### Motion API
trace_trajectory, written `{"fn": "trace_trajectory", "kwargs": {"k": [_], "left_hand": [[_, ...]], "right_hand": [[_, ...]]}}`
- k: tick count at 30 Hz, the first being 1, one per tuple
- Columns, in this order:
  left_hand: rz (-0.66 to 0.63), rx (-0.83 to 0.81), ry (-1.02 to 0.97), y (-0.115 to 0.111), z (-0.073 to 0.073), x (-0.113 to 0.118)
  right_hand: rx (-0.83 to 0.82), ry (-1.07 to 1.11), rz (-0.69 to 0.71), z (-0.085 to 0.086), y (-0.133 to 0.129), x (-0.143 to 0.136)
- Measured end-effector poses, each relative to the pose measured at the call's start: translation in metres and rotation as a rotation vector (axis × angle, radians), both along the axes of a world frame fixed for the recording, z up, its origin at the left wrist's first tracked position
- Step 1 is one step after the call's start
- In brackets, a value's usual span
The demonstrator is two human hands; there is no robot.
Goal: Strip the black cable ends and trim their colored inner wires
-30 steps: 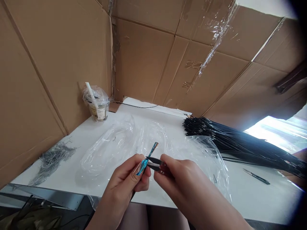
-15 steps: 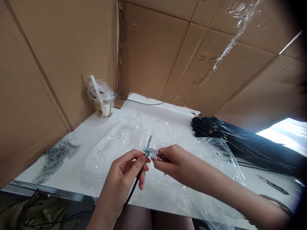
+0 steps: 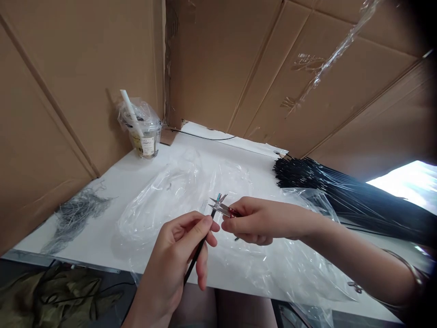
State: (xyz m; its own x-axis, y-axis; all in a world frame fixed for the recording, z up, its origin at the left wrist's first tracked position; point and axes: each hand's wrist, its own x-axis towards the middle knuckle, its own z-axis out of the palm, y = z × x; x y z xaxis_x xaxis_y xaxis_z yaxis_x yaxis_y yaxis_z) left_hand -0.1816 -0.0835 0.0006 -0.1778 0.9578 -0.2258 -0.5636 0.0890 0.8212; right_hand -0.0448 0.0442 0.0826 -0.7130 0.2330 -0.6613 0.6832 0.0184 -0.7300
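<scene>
My left hand pinches a black cable between thumb and fingers close to its upper end. Thin coloured wires, bluish in part, stick up from that end. From the right, my right hand grips small scissors with reddish handles. Their blades are spread and lie across the cable end, just above my left fingertips. Whether the blades touch the wires I cannot tell. Clear plastic film lies crumpled beneath both hands.
A thick bundle of black cables lies at the right. Grey thread scraps are heaped at the left. Behind them stands a bagged cup with a white straw. Cardboard walls enclose the white table.
The scissors' blades have opened at the cable end, and my right hand has turned and shifted slightly right. My left hand still holds the cable. The camera view has shifted a little.
</scene>
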Motion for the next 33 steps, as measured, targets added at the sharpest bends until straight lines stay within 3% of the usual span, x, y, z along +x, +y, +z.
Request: {"fn": "trace_trajectory", "kwargs": {"k": [5, 11, 16, 26, 33], "left_hand": [[-0.007, 0.038, 0.020, -0.004, 0.002, 0.002], [-0.020, 0.052, 0.043, -0.002, 0.003, 0.015], [-0.059, 0.018, 0.091, 0.000, -0.002, 0.031], [-0.167, -0.064, 0.235, 0.004, -0.009, 0.049], [-0.138, -0.159, 0.329, 0.007, -0.002, 0.057]], "right_hand": [[0.353, -0.035, -0.007, 0.006, -0.015, 0.005], [0.583, -0.075, -0.033, 0.005, -0.029, 0.020], [0.564, -0.100, -0.093, -0.008, -0.035, 0.041], [0.357, -0.030, -0.281, -0.036, -0.045, 0.068], [0.343, 0.012, -0.333, -0.049, -0.046, 0.073]]}}
